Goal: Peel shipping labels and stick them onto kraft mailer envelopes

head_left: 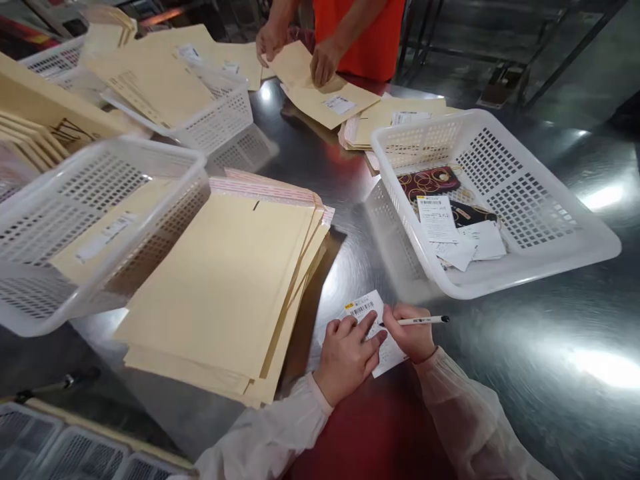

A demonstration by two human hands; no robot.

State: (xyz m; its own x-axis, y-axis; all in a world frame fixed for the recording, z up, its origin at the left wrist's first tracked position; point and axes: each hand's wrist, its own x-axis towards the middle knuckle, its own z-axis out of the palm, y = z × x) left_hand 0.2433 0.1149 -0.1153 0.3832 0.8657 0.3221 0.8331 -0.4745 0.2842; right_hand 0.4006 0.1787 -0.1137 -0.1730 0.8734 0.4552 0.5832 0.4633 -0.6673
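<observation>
Right hand [410, 331] pinches the pen [423, 321] near its tip, over the paper slip [389, 355]; left hand [349, 357] lies splayed, pressing the slip to the bench [530, 353] beside the envelope stack [225, 280]. Slip looks light, limp, easily creased: pin by edges. Pen likely light, stiff.

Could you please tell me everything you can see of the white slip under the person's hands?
The slip is a small white rectangle that looks like paper, printed with a yellow mark and a barcode near its far end; the smaller print is too fine to read. It lies askew on the shiny metal table. The left hand covers part of it, fingers spread across it, while the right hand overlaps its right edge, holding a white pen with the tip at its surface.
</observation>
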